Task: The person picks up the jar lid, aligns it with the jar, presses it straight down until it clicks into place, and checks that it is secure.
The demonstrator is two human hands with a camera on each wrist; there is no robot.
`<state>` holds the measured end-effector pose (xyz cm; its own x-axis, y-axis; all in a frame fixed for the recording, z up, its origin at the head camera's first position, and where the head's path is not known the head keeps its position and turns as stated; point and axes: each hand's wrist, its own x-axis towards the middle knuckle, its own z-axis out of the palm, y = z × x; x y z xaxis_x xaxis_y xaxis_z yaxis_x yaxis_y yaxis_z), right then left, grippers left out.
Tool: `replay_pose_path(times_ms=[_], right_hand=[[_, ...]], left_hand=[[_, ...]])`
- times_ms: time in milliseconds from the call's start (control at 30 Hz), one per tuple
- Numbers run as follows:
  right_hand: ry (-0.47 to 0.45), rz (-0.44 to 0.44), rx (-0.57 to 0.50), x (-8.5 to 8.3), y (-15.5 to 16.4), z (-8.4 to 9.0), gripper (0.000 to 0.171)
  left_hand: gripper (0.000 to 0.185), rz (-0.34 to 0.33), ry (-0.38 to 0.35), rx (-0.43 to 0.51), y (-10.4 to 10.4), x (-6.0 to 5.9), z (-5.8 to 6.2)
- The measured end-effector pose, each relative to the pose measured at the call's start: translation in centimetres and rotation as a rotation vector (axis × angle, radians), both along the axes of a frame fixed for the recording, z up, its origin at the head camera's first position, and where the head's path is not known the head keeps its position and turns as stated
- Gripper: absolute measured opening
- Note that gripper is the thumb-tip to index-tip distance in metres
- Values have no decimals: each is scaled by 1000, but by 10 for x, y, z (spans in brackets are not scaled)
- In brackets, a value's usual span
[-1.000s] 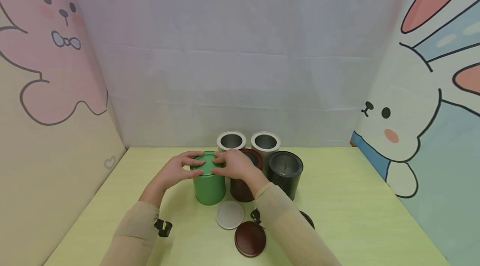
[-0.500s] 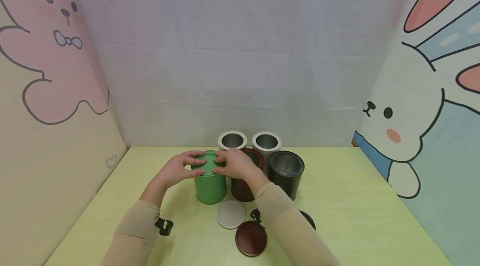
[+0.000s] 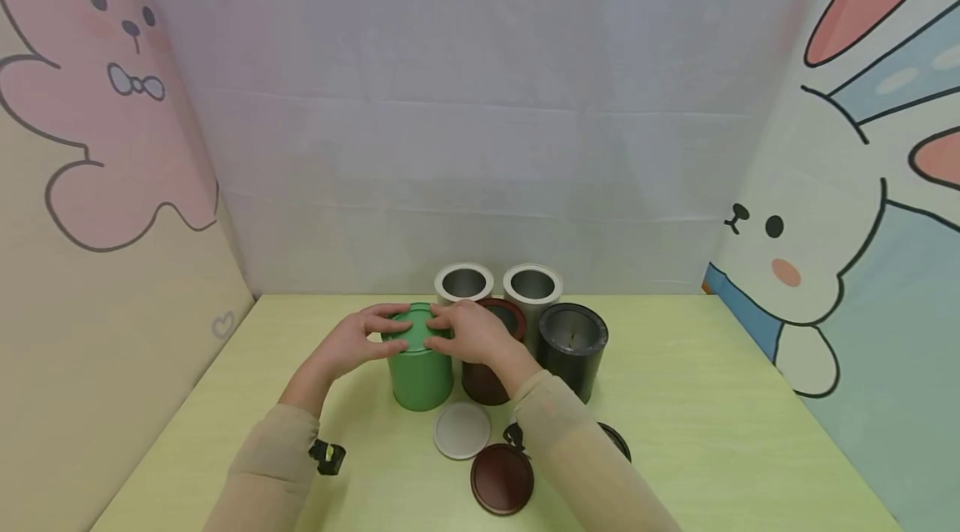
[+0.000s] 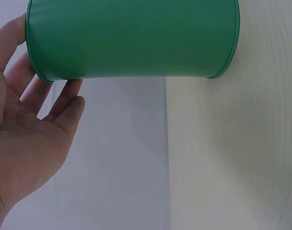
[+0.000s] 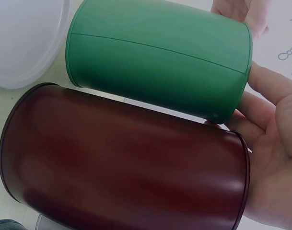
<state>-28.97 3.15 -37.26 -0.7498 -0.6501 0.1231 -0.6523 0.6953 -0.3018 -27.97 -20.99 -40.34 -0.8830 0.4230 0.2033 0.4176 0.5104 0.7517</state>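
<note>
A green can (image 3: 420,378) stands on the yellow-green table (image 3: 712,432), with a green lid (image 3: 415,333) on top. My left hand (image 3: 358,342) grips the lid's left rim, fingers over the top and thumb on the near edge. From the other side my right hand (image 3: 467,330) grips the lid's right rim the same way. In the left wrist view the left hand's (image 4: 35,129) fingers reach the top rim of the green can (image 4: 131,38). The right wrist view shows the right hand (image 5: 275,143) at the top of the green can (image 5: 160,57), next to the brown can (image 5: 122,163).
An open brown can (image 3: 483,378) touches the green can's right side. An open black can (image 3: 572,344) and two open silver cans (image 3: 463,282) (image 3: 532,283) stand behind. A white lid (image 3: 461,429), a brown lid (image 3: 501,478) and a half-hidden black lid (image 3: 618,440) lie in front.
</note>
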Motion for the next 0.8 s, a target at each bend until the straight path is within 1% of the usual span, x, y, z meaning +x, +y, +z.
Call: replay_pose_path(times_ms=[167,400,500,633,700,800], right_hand=[[19,-2,-17,0,1,-3,43],[60,-6,-25,1,2,-8,43],[102,-14,-22,2,2,-11,42],[173,-13,-15,2,3,-15,42],[209,-8,-13,3,3,-16,42],[267,4,-20,4,4,-18,40]], left_hand=[[41,3,5,9,0,0,-2],[40,2,67,13,-1,1,-8],[39,-6,91,19,-2,0,-12],[36,-14,113,53,-2,1,-16],[35,-11,125,72,-1,2,-18],[36,10,150,88,1,3,-19]])
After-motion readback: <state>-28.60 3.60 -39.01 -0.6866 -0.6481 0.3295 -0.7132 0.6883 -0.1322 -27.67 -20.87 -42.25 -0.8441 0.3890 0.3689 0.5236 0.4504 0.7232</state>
